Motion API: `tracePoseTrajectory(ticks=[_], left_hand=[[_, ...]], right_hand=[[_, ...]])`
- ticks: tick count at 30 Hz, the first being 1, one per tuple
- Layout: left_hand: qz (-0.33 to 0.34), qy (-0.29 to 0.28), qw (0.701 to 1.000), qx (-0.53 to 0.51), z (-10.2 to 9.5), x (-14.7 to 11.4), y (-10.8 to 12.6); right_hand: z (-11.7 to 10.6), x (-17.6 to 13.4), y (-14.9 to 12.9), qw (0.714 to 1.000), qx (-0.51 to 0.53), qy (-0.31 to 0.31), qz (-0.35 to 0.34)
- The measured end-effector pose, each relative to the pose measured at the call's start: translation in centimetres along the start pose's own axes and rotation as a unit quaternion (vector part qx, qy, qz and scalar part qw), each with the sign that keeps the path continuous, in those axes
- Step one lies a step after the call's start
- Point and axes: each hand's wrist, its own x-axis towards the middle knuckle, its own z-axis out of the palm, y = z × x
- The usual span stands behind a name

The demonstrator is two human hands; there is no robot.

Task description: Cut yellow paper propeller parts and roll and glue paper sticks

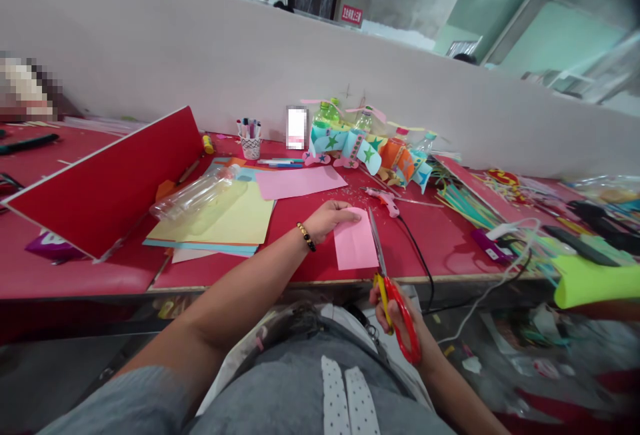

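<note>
A small sheet of pink paper [354,245] is pinched at its top edge by my left hand [327,220], thumb on its face. Around the red and yellow handles of a pair of scissors [407,328] my right hand [400,312] is closed, below the table's front edge. The scissors' blades point up along the paper's right edge; whether they are parted I cannot tell. Just beyond the paper lies a pink glue gun [383,200] with a black cord. A larger pink sheet [300,182] rests behind my left hand.
Left of my arm, a clear plastic bottle [197,192] lies on stacked coloured paper [240,218] beside a slanted red board [115,178]. Decorated bottle crafts [350,145], a pen cup [251,145] and a phone [297,127] stand along the partition. A purple power strip [493,246] sits at right.
</note>
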Motion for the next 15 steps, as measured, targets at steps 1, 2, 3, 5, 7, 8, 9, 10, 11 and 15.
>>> tracePoseTrajectory(ticks=[1, 2, 3, 5, 7, 8, 9, 10, 11, 15], left_hand=[[-0.001, 0.0, 1.0, 0.003, 0.0, 0.01, -0.03], [-0.001, 0.0, 1.0, 0.006, 0.01, 0.02, -0.07], [-0.002, 0.001, 1.0, 0.009, 0.03, 0.02, -0.1], [-0.002, 0.002, 1.0, 0.014, 0.07, 0.04, -0.15], [-0.002, 0.002, 1.0, 0.018, 0.1, 0.05, -0.17], [-0.002, 0.002, 1.0, 0.019, 0.11, 0.06, -0.19], [-0.003, 0.0, 1.0, 0.02, 0.1, 0.08, -0.21], [-0.003, -0.001, 1.0, 0.02, 0.09, 0.1, -0.24], [-0.002, -0.003, 1.0, 0.021, 0.06, 0.12, -0.28], [-0.001, -0.008, 1.0, 0.022, -0.13, 0.26, -0.51]], right_hand=[[0.04, 0.07, 0.01, 1.0, 0.005, 0.002, -0.001], [0.07, 0.14, 0.01, 1.0, 0.009, 0.002, -0.003], [0.09, 0.2, 0.0, 1.0, 0.013, 0.003, -0.005], [0.11, 0.3, -0.06, 1.0, 0.015, 0.002, -0.006], [0.13, 0.34, -0.12, 1.0, 0.015, -0.002, -0.006], [0.14, 0.34, -0.14, 1.0, 0.016, -0.004, -0.006], [0.17, 0.33, -0.15, 1.0, 0.018, -0.004, -0.007], [0.2, 0.32, -0.14, 1.0, 0.021, -0.004, -0.007], [0.24, 0.32, -0.12, 1.0, 0.025, -0.002, -0.008], [0.37, 0.51, 0.15, 0.999, 0.042, 0.005, -0.011]])
